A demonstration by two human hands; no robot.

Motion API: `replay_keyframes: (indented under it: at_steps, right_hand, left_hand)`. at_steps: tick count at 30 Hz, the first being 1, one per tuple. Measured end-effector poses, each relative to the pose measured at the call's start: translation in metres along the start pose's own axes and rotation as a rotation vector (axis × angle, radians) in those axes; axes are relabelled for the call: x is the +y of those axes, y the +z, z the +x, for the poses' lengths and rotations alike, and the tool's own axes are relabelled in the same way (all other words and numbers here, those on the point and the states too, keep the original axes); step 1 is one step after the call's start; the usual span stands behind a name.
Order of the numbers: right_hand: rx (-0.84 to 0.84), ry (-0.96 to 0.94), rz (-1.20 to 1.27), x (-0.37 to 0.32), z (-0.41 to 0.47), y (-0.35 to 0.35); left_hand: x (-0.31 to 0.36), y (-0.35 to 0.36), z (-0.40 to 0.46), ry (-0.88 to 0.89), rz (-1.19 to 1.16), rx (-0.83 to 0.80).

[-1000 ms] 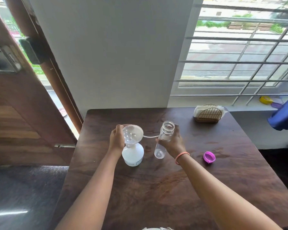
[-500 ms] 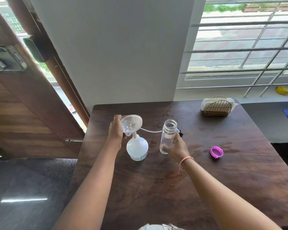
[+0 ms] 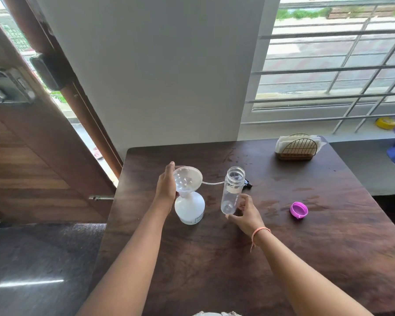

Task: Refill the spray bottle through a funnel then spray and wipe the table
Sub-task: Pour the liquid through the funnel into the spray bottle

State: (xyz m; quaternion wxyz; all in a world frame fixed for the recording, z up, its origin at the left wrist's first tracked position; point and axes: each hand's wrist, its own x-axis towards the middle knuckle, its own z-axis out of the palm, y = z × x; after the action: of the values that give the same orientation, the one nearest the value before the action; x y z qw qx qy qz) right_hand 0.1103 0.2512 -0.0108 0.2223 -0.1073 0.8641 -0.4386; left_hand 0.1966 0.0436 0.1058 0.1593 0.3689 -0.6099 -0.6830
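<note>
Spray bottle: white, round-bodied, standing upright on the dark wooden table, left of centre, neck pointing up.

Funnel: translucent white, spout set in the bottle neck, long axis near vertical, mouth tipped slightly toward the camera; droplets visible inside.

Left hand: forearm reaching forward from lower left, fingers and thumb curved round the left rim of the funnel, holding it.

Clear bottle: 1 item, uncapped, upright with a slight lean, threaded mouth upward, base at or just above the tabletop, just right of the spray bottle; appears empty.

Right hand: forearm entering from lower right, orange band at the wrist, fingertips pinching the lower end of the clear bottle.

Spray head: black part lying behind the clear bottle, its thin tube running leftward toward the funnel.

Purple cap: open side up, well right of the hand.

Napkin holder: far right corner of the table.
</note>
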Motion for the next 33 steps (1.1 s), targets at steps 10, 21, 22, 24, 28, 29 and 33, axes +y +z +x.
replay_keyframes:
  at_steps: [10, 21, 22, 24, 28, 29, 33]
  right_hand:
    - [0.003, -0.016, -0.106, -0.004, 0.010, -0.003]
    - [-0.037, -0.044, -0.172, -0.004, 0.016, -0.005]
    - [-0.043, -0.049, -0.175, -0.003, 0.017, -0.006]
    - [-0.057, -0.060, -0.186, -0.003, 0.019, -0.007]
    - [-0.090, -0.095, -0.195, 0.001, 0.022, -0.011]
    - [-0.100, -0.103, -0.196, 0.002, 0.022, -0.012]
    - [-0.153, -0.119, -0.175, 0.006, 0.024, -0.019]
  left_hand:
    - [0.003, -0.006, 0.002, -0.051, -0.003, -0.089]
    - [-0.006, -0.024, 0.009, -0.188, -0.314, -0.087]
    - [-0.008, -0.024, 0.009, -0.211, -0.357, -0.087]
    - [-0.011, -0.024, 0.007, -0.256, -0.445, -0.070]
    - [-0.014, -0.025, 0.002, -0.334, -0.695, -0.030]
    - [-0.015, -0.026, 0.001, -0.336, -0.735, -0.015]
    - [-0.012, -0.025, -0.005, -0.293, -0.795, 0.038]
